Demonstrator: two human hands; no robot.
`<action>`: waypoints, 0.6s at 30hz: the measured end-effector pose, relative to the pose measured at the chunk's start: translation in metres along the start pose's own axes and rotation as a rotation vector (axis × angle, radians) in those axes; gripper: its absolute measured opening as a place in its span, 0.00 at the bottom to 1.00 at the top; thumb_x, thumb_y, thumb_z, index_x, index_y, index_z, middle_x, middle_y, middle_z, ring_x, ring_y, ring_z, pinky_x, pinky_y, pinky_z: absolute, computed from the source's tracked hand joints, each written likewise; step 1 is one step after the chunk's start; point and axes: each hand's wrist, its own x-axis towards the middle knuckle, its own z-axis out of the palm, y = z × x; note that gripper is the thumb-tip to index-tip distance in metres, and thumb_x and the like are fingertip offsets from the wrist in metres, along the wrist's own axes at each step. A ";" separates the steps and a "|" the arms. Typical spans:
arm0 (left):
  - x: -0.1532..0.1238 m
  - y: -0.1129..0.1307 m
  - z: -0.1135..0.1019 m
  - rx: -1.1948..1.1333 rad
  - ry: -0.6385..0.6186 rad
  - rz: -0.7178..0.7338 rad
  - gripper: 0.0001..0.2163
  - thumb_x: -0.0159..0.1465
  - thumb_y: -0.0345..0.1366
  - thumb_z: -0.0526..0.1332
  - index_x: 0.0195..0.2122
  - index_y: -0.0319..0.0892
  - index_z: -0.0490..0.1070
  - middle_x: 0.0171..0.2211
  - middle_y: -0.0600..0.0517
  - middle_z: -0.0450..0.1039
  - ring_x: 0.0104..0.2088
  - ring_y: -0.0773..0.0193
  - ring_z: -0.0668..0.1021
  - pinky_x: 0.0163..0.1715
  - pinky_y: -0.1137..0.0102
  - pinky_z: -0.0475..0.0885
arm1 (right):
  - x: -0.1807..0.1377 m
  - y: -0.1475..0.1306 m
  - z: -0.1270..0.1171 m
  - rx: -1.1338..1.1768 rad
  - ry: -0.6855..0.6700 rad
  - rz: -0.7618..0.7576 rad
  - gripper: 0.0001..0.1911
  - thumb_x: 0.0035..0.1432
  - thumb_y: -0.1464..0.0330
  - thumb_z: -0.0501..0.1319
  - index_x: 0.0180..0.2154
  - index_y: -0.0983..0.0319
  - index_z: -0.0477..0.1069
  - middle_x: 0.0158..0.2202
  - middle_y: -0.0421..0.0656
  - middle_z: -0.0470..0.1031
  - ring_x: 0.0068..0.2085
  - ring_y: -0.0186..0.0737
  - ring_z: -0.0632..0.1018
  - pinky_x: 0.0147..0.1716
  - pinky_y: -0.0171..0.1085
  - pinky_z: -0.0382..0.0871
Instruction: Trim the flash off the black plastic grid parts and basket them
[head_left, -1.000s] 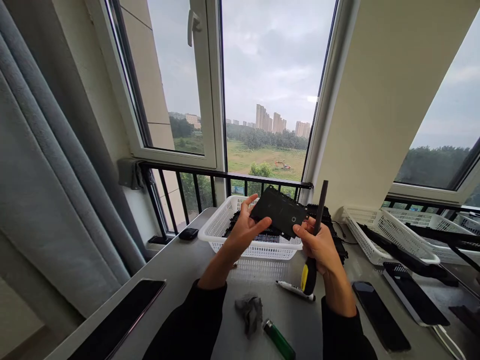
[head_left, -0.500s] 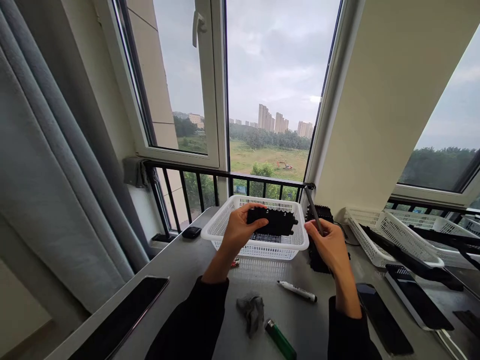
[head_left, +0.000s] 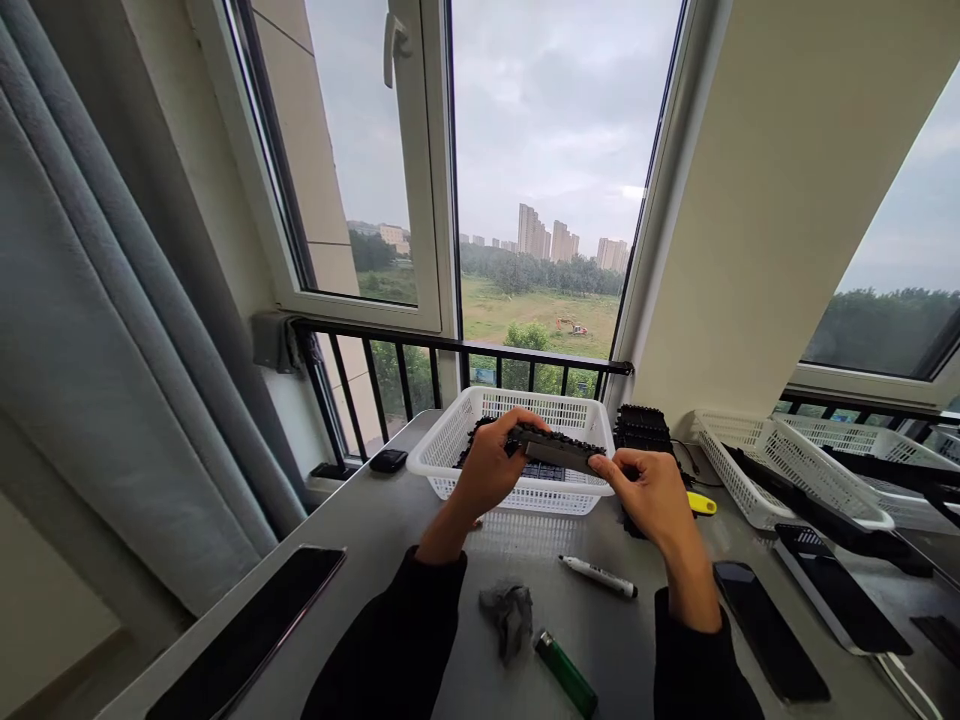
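Note:
A flat black plastic part (head_left: 559, 450) is held edge-on between both hands, just above the near rim of a white mesh basket (head_left: 450, 452). My left hand (head_left: 489, 468) is closed on its left end. My right hand (head_left: 645, 492) is closed on its right end, thumb on top. A screwdriver with a yellow-and-black handle (head_left: 700, 503) lies on the table behind my right hand. The basket holds more black parts, mostly hidden by my hands.
On the grey table lie a white marker (head_left: 598, 577), a grey rag (head_left: 510, 615), a green lighter (head_left: 566, 674) and dark phones (head_left: 251, 632) (head_left: 769, 628). A stack of black parts (head_left: 641, 428) and more white baskets (head_left: 780, 472) stand to the right. Window railing runs behind.
The black part has been lowered from face-up to edge-on over the basket. My right hand has let go of the screwdriver, which now lies on the table, and taken the part's right end.

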 end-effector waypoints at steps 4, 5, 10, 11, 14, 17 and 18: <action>0.000 0.005 0.000 0.046 -0.030 0.006 0.08 0.57 0.24 0.58 0.34 0.43 0.72 0.31 0.53 0.75 0.33 0.63 0.76 0.35 0.70 0.70 | 0.001 0.002 0.000 -0.039 0.053 0.012 0.30 0.60 0.45 0.55 0.17 0.61 0.64 0.16 0.36 0.57 0.21 0.31 0.58 0.24 0.35 0.47; 0.000 0.006 0.001 0.053 -0.043 0.010 0.07 0.58 0.25 0.58 0.34 0.43 0.72 0.32 0.53 0.75 0.34 0.63 0.76 0.35 0.70 0.70 | 0.001 0.003 0.000 -0.045 0.062 0.014 0.31 0.59 0.45 0.55 0.17 0.61 0.64 0.16 0.36 0.57 0.21 0.31 0.58 0.24 0.35 0.47; 0.000 0.009 -0.001 0.041 -0.017 0.010 0.06 0.58 0.27 0.59 0.34 0.43 0.72 0.32 0.52 0.76 0.32 0.64 0.76 0.33 0.71 0.70 | -0.001 0.013 -0.007 -0.041 0.043 0.017 0.32 0.58 0.43 0.55 0.17 0.62 0.65 0.16 0.37 0.59 0.21 0.31 0.60 0.23 0.34 0.49; 0.000 0.008 -0.003 0.037 0.006 -0.001 0.05 0.58 0.28 0.60 0.34 0.43 0.72 0.31 0.53 0.76 0.32 0.64 0.76 0.33 0.71 0.70 | -0.001 0.014 -0.009 -0.038 0.038 0.023 0.32 0.58 0.43 0.55 0.17 0.62 0.65 0.16 0.37 0.59 0.21 0.31 0.61 0.23 0.34 0.49; 0.000 0.004 -0.007 0.033 0.058 -0.032 0.04 0.57 0.30 0.62 0.34 0.43 0.71 0.30 0.53 0.75 0.31 0.65 0.76 0.32 0.71 0.70 | -0.004 0.010 -0.016 -0.022 0.043 0.039 0.32 0.57 0.42 0.56 0.17 0.62 0.66 0.16 0.37 0.59 0.21 0.32 0.61 0.23 0.34 0.49; -0.001 0.004 -0.007 0.067 0.045 -0.024 0.04 0.57 0.29 0.61 0.34 0.42 0.71 0.30 0.53 0.75 0.31 0.65 0.76 0.32 0.72 0.69 | -0.006 0.002 -0.017 -0.002 0.071 0.037 0.32 0.57 0.42 0.56 0.18 0.62 0.67 0.16 0.37 0.59 0.21 0.31 0.60 0.23 0.34 0.49; -0.002 0.005 -0.006 0.084 0.031 -0.015 0.05 0.58 0.28 0.60 0.34 0.42 0.71 0.30 0.53 0.75 0.31 0.65 0.76 0.32 0.72 0.68 | -0.006 0.001 -0.016 0.002 0.074 0.035 0.31 0.57 0.43 0.57 0.18 0.62 0.68 0.16 0.36 0.59 0.21 0.31 0.60 0.23 0.35 0.49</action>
